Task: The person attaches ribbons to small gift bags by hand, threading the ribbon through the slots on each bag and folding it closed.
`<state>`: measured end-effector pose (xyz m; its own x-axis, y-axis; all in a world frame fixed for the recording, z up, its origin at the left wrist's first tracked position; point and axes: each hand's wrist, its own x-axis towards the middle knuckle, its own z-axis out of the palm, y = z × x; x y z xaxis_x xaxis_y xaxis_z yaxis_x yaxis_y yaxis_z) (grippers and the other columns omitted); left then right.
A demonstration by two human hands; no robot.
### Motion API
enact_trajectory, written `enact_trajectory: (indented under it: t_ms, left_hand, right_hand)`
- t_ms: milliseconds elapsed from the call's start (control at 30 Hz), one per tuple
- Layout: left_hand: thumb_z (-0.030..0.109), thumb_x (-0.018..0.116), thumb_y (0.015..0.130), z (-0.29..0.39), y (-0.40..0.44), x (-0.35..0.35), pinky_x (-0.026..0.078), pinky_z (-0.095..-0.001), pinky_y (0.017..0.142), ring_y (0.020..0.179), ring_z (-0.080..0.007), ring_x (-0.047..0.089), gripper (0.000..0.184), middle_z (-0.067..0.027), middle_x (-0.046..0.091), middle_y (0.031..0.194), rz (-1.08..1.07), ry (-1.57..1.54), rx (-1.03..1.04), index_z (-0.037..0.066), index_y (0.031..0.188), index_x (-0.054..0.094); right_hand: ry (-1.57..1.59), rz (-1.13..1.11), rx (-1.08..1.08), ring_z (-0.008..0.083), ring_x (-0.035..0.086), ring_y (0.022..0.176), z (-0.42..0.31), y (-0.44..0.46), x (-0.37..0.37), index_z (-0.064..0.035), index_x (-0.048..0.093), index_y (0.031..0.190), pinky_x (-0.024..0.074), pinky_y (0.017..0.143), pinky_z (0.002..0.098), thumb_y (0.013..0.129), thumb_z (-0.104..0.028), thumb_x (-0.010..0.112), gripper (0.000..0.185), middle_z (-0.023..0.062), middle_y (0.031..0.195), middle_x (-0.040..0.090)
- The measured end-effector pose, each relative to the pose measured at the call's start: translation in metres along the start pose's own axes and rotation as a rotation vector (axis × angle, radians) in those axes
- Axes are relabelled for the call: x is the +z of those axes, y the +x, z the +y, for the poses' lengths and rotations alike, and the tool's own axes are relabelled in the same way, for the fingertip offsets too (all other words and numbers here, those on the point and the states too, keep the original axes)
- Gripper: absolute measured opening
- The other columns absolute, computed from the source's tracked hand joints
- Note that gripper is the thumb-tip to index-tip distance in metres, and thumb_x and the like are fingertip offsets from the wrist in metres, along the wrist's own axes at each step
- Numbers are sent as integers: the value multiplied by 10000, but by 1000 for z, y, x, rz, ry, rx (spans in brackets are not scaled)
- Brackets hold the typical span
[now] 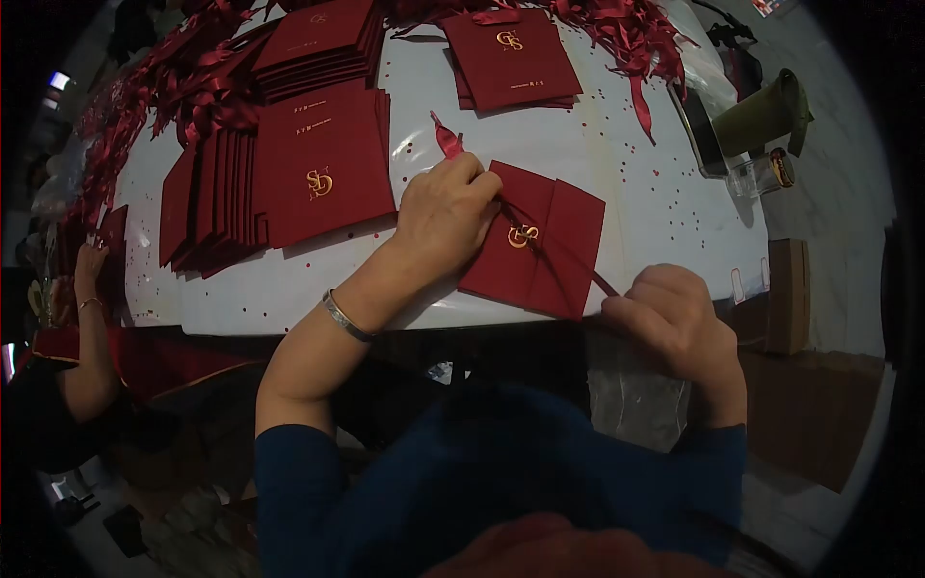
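Note:
A dark red paper gift bag (568, 217) with a gold monogram lies flat and slightly turned near the table's front edge. My left hand (448, 207), wearing a bracelet at the wrist, rests at the bag's upper left corner with its fingers pinched on a red ribbon (446, 141); one tail sticks out above the knuckles. The ribbon runs slantwise over the bag to my right hand (670, 313). Off the bag's lower right corner, that hand is closed on the ribbon's other end. Its fingertips are partly hidden.
Stacks of similar red bags (328, 164) fill the table's left side. More red bags (515, 67) lie at the back, near a heap of ribbons (626, 39). A clear jar (756, 175) stands at the right edge. Another person's hand (89, 260) is at far left.

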<state>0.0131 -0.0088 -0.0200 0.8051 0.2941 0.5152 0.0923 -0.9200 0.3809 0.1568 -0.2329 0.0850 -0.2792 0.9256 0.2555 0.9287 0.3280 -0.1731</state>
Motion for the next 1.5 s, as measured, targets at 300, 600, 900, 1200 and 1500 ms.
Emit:
enact_trajectory:
  t_ms: [300,600,900,1200,1500]
  left_hand:
    - [87,706,708,2,-1,0,482,-381,595,692,-268,585,145,-85,551,755,16,-12,-11,63,805,601]
    - [177,738,713,5,-1,-3,464,-375,568,666,-244,568,154,-67,531,723,-107,-86,85,78,733,621]
    - [205,730,730,7,-3,1,458,-356,548,650,-221,568,148,-59,539,732,-78,66,51,83,757,651]
    - [147,626,847,5,3,-21,518,-407,714,818,-331,638,214,-156,646,885,-84,-311,-229,14,1014,622]
    - [158,594,912,-5,3,-29,480,-257,657,759,-125,598,401,-84,643,895,-403,-955,-573,-54,1236,490]
  right_hand:
    - [143,-62,7,334,595,1128,-15,2,-7,14,631,999,466,969,474,721,-67,710,300,168,979,673]
    - [62,33,-37,330,580,1138,-12,4,-2,-14,620,912,451,979,493,766,-102,697,187,148,1062,644]
    - [155,37,-123,253,593,698,-4,21,21,-12,600,900,509,661,369,721,-88,698,218,86,719,562]
    - [-91,84,33,231,587,650,31,47,75,0,620,904,494,573,342,762,-108,679,188,87,725,580]
    - [179,297,177,271,611,675,59,53,116,-2,635,944,513,624,360,804,-82,677,166,117,749,610]
